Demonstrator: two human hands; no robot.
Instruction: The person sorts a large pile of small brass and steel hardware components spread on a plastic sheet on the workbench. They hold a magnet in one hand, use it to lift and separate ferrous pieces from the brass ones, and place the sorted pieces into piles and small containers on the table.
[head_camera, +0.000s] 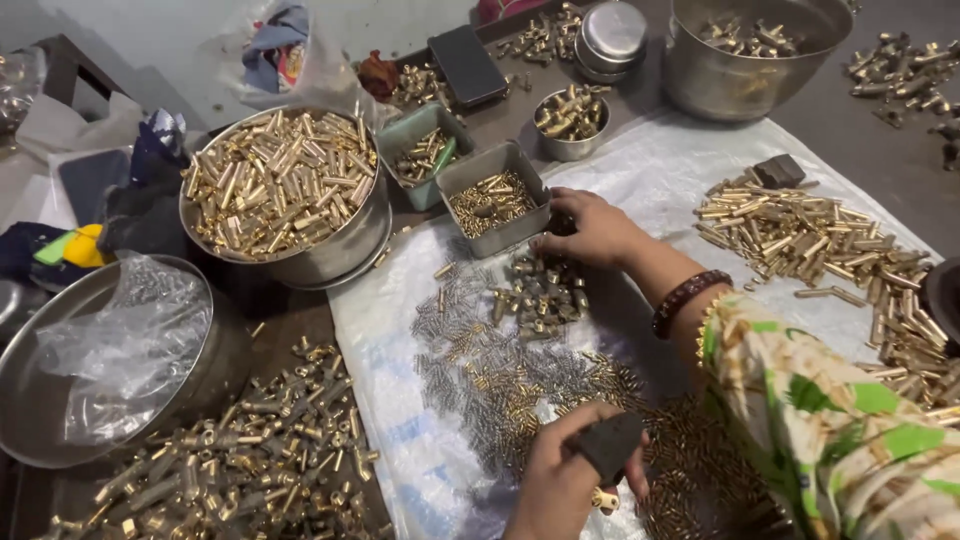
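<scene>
My left hand (560, 480) is low in the middle of the view. It grips a small dark block (610, 443), and a short brass piece (603, 498) sits under its fingers. My right hand (592, 230), with a dark beaded bracelet (688, 298) on the wrist, reaches across the white sheet (660, 170). Its fingertips are closed on something small at the edge of a heap of small brass fittings (545, 295), right beside a rectangular metal tin (492, 198) of tiny brass bits; I cannot tell what they pinch. Springs and thin brass pins (480, 375) lie scattered between my hands.
A big steel bowl of brass tubes (282, 185) stands at the left, with a plastic-lined pan (110, 355) and loose fittings (250, 465) in front of it. Brass tubes (810, 240) lie at the right. Behind stand a green tin (425, 155), a small cup (570, 118), a phone (467, 65) and a large pot (745, 50).
</scene>
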